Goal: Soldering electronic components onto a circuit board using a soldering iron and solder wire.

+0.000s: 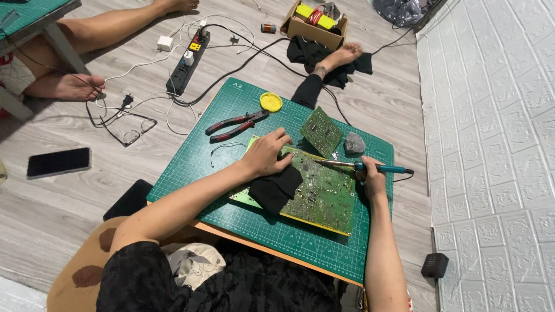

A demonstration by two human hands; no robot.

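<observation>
The right hand has its grip clenched round a teal soldering iron, tip on the large green board. The left hand presses fingers flat on that board, gripping nothing, beside a black cloth. The board lies mid-mat on the table. Behind stand a smaller board, grey sponge, pliers and yellow tin. The mat's left part offers room; its right edge nears the white wall.

board partly under cloth, solder joint prob. too small
</observation>
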